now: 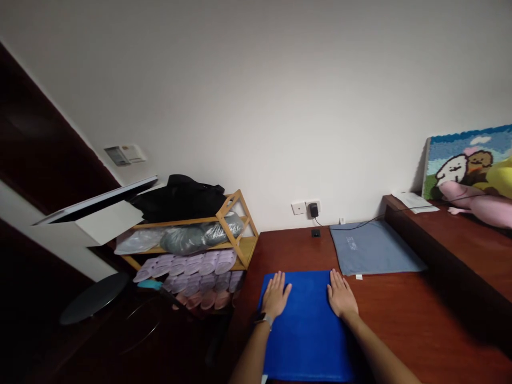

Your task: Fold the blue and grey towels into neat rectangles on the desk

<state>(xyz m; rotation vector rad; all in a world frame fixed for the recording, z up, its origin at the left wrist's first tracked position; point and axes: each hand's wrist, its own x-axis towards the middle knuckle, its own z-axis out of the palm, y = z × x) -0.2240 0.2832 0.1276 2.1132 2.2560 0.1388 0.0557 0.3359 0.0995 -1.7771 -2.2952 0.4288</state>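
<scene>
Here, both hands lie palm down with their fingers straight and nearly together, thumbs spread out to the inside, gripping nothing. The left hand, with a watch on its wrist, rests on the upper left part of a blue cloth. The right hand lies along the upper right edge of the same cloth, its thumb toward the blue fabric. The cloth is flat on the reddish-brown counter, directly in front of the person, with a bit of white at its lower left corner.

Farther back and to the right, near the wall, a grey-blue cloth with pale lettering lies flat on the counter. A black plug sits in a wall socket just above the counter's back edge, and a thin cable runs from it across that cloth. On the raised part at the right are a fluffy picture and a pink toy. To the left of the counter, a wooden rack holds rows of slippers, with a black bag on top.
</scene>
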